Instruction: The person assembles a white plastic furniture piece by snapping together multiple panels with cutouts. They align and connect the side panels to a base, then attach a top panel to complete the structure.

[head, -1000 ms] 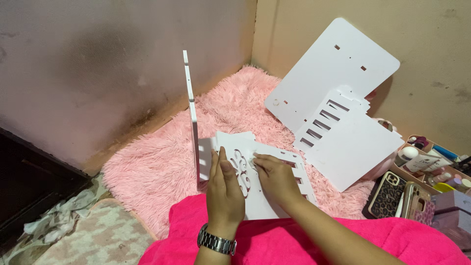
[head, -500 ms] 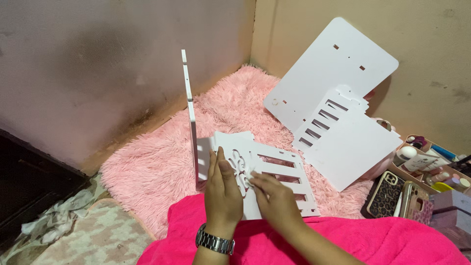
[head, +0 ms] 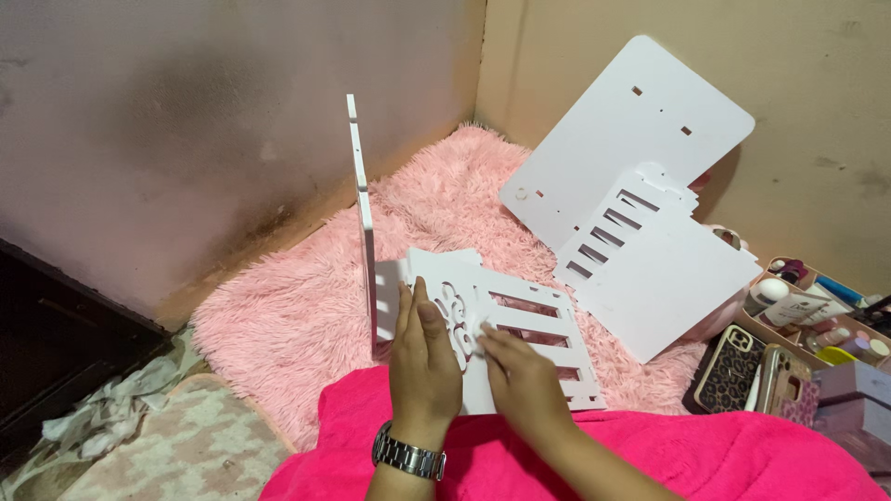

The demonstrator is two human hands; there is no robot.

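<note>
From the head view we see our left hand [head: 424, 357] lying flat, fingers together, on the left part of a white slotted panel [head: 506, 325] that rests on the near edge of the pink fluffy rug [head: 306, 306], partly over the bright pink blanket [head: 650, 459]. Our right hand [head: 520, 376] pinches a small white piece at the panel's cut-out pattern. An upright white board [head: 360, 195] stands just left of the panel, touching it. Two larger white panels [head: 640, 223] lean toward the rug's far right corner.
</note>
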